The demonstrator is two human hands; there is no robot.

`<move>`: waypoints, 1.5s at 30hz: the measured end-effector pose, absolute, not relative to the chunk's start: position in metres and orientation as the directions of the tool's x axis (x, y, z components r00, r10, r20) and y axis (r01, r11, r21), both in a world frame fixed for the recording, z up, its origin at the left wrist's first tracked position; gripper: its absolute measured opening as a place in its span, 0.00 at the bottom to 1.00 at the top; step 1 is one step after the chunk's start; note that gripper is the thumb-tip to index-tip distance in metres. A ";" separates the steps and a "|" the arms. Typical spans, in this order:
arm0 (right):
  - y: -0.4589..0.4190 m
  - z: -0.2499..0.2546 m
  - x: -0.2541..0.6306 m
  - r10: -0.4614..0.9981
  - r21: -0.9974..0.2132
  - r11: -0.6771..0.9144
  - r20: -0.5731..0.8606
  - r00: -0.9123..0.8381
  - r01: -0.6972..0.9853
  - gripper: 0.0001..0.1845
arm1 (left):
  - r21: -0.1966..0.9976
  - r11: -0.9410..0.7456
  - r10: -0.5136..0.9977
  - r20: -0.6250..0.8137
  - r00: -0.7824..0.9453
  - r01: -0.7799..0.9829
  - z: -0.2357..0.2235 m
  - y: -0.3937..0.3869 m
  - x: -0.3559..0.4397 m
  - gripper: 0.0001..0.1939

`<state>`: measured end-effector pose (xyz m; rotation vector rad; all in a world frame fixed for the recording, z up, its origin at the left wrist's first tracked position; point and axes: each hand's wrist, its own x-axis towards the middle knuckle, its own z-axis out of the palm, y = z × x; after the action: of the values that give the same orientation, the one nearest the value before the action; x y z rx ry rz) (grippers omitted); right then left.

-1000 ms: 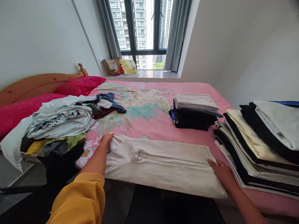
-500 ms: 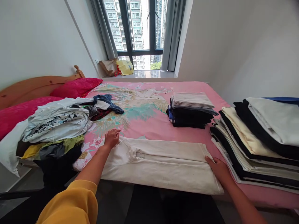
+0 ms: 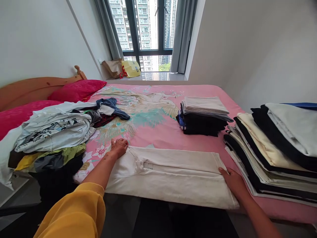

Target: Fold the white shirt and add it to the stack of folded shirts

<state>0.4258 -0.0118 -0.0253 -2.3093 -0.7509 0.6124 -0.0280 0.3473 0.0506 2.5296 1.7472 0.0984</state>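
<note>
A pair of off-white trousers [image 3: 173,185] lies lengthwise along the near edge of the bed, legs side by side with a narrow gap between them. The waist end is on the left, the hems on the right. My left hand [image 3: 120,147] rests on the far corner of the waist end, its fingers lying out over the cloth. At the leg ends, my right hand [image 3: 234,181] holds the hem edge, thumb on top; its other fingers are partly hidden.
A loose heap of clothes [image 3: 56,127] lies on the left beside red pillows [image 3: 76,91]. A small folded stack [image 3: 205,115] sits beyond the trousers. A taller folded pile [image 3: 277,155] stands at the right. Paper bags [image 3: 131,68] rest on the windowsill over the pink bedsheet [image 3: 158,138].
My left hand has lowered slightly onto the waist corner, its fingers flatter than before. My right hand stays at the hems. The view has shifted a little.
</note>
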 end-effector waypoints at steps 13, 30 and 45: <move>-0.010 0.002 0.424 0.695 -0.821 -0.463 -0.102 0.711 0.334 0.20 | 0.222 -0.894 0.426 0.158 0.891 0.388 0.030 0.137 0.167 0.24; 0.019 0.080 0.358 0.837 -0.599 -0.435 0.007 0.548 0.673 0.14 | 0.299 -0.796 0.594 0.220 0.774 0.526 0.003 0.040 0.231 0.29; -0.001 0.043 0.339 0.736 -0.910 -0.104 0.201 0.647 0.401 0.15 | 0.655 -0.678 0.678 0.384 0.627 0.333 0.013 -0.005 0.132 0.05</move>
<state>0.3394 -0.0014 0.0425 -1.7248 -0.9284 0.3659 0.1325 -0.0047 0.0130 2.3128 0.7911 0.8518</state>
